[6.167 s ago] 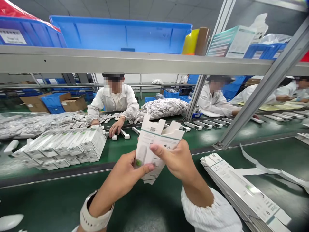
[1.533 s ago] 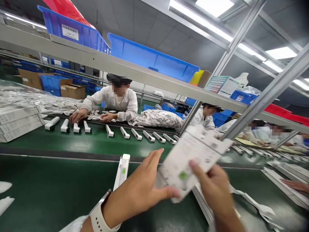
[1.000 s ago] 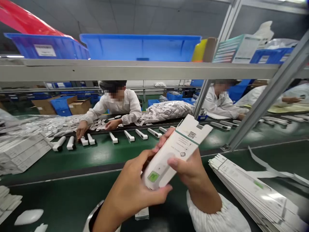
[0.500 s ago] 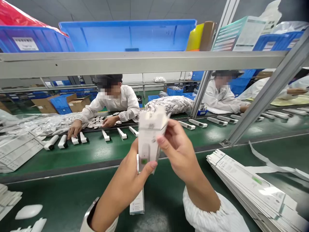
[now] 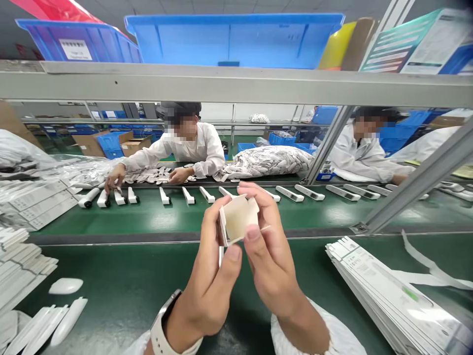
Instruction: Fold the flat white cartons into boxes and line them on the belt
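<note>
The left hand (image 5: 209,288) and right hand (image 5: 271,266) are both curled in a fingertip pinch on a white cardboard carton (image 5: 236,218), held with its open end up, above the green tabletop (image 5: 306,261).

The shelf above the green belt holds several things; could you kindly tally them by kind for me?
Blue plastic crates: 3
Red sheet: 1
Yellow item: 1
Brown item: 1
Printed carton: 1
Total: 7
</note>
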A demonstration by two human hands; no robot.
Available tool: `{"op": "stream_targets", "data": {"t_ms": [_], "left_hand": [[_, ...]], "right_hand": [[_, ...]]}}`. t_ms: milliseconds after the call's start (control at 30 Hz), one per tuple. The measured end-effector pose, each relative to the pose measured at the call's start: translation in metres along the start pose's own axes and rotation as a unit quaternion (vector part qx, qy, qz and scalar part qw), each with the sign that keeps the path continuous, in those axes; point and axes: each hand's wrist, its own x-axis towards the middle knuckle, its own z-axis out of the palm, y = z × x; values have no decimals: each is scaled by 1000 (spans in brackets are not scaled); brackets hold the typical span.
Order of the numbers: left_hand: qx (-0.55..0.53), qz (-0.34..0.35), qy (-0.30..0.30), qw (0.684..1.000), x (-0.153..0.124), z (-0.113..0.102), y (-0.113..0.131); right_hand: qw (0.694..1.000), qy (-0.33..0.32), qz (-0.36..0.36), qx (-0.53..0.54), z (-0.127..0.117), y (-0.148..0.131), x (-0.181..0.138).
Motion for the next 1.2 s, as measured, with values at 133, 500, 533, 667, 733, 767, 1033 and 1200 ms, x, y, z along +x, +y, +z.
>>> {"op": "stream_targets", "data": {"t_ms": [133,500,533,667,733,767,1033,1200], "left_hand": [[-4,44,114,992,-7,3,5],[66,194,75,976,8,7,-11],[97,227,57,967,11,3,-13],[208,298,5,932,20,-22,-16],[147,298,10,943,22,-32,-12],[101,286,-1,953,22,-34,-9],[-22,213,-105,971,21,-32,9],[-23,177,-89,980,16,-32,9]], "right_hand": [[994,-105,-6,18,-1,-14,-4],[991,82,39,97,17,5,0],[985,81,73,132,14,3,3],[969,-31,170,174,-8,-15,7],[957,-150,186,162,-24,-25,7],[949,-200,187,159,-31,-28,7],[916,-276,71,282,-33,-5,23],[924,-226,87,297,-23,-7,21]]}}
